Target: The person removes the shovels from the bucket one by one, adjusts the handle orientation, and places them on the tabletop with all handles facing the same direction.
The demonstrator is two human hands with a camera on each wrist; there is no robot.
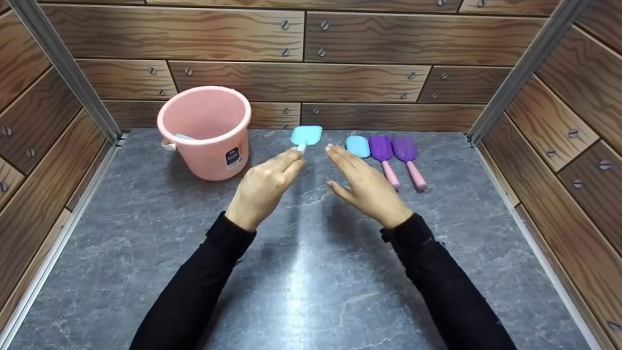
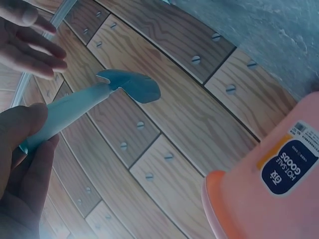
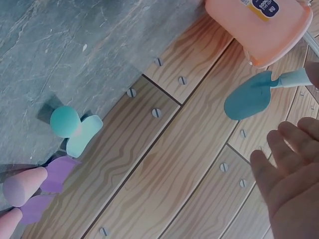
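My left hand [image 1: 265,187] pinches a light blue toy shovel [image 1: 306,135] by its pale handle, with the blade pointing away from me. In the left wrist view the thumb and fingers close round the handle's end, and the shovel [image 2: 132,85] is held up off the table. To its right, my right hand [image 1: 367,187] hovers with straight fingers and nothing in its grasp; the right wrist view shows its fingers [image 3: 281,154] just below the shovel. A pink bucket [image 1: 214,155] stands left of my left hand, a light blue piece [image 1: 184,137] showing inside its rim.
Beyond my right hand lie another light blue shovel [image 1: 358,146], partly hidden by it, and two purple shovels [image 1: 380,147] with pink handles. Wood-patterned walls [image 1: 243,80] with metal corner posts [image 1: 525,73] enclose the grey marbled table [image 1: 146,272] at the back and sides.
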